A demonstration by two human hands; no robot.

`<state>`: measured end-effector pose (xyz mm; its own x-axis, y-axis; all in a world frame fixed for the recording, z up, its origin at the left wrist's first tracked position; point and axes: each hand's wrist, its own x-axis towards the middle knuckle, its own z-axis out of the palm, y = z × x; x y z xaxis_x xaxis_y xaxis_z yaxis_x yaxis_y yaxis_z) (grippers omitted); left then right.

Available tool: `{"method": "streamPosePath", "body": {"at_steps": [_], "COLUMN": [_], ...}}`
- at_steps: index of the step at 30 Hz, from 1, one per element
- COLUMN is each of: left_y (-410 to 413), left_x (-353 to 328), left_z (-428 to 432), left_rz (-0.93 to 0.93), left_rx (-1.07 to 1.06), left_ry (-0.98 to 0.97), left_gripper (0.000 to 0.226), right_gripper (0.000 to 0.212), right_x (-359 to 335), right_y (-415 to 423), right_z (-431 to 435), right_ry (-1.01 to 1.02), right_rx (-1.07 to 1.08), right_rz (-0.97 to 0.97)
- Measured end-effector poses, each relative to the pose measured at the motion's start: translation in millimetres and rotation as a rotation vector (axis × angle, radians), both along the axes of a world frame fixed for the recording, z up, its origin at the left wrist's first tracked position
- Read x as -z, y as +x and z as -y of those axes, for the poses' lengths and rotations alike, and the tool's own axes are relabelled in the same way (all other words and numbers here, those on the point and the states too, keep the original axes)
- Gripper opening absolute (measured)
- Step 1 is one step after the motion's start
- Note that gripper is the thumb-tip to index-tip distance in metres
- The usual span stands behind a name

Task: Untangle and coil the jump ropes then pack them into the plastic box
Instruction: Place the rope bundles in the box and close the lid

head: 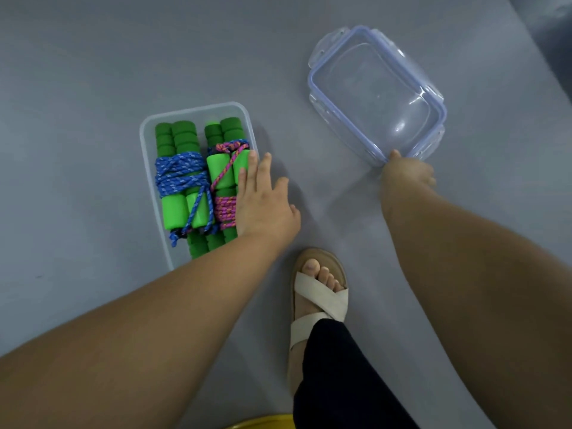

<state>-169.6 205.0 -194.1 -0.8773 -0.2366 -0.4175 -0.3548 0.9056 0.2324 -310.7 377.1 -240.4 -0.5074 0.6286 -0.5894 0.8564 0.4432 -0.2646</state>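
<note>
Head camera, looking straight down at the grey floor. The plastic box sits left of centre, its long axis running away from the person and leaning slightly left. Both ropes are already in it, side by side: the blue jump rope on the left, the pink jump rope on the right. Each is wound around its green foam handles, and the handles lie lengthwise along the box, ends pointing near and far.

The left hand lies flat with fingers straight and spread. The fingertips rest on the pink bundle at the box's right edge.

Over on the right, the right hand pinches the near corner of the clear lid, thumb on top. The lid's long axis slants from far-left to near-right, well apart from the box.

A sandalled foot stands between the two arms.
</note>
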Motion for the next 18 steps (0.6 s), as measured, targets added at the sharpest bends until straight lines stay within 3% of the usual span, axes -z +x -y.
{"method": "streamPosePath", "body": {"at_steps": [6, 10, 13, 16, 18], "left_y": [-0.3, -9.3, -29.7, -57.5, -74.8], "left_x": [-3.3, -8.1, -5.0, 9.1, 19.5], "left_z": [-1.1, -13.8, -36.9, -53.6, -59.6], "left_rz": [0.004, -0.083, 0.013, 0.203, 0.207], "left_rx": [-0.023, 0.042, 0.049, -0.181, -0.396], "left_ry": [0.024, 0.014, 0.222, 0.490, 0.609], "left_gripper": [0.047, 0.050, 0.056, 0.056, 0.045], "right_gripper": [0.042, 0.057, 0.078, 0.084, 0.089], "right_x": [8.8, 10.6, 7.4, 9.0, 7.7], "right_y": [17.5, 16.7, -4.9, -19.3, -19.3], "right_z": [-7.4, -16.3, -27.3, -32.8, -33.6], "right_ry": [-0.249, -0.049, 0.000, 0.053, 0.011], "right_rx": [0.056, 0.054, -0.016, -0.187, -0.165], "right_rz": [-0.026, -0.121, -0.103, -0.046, -0.019]}}
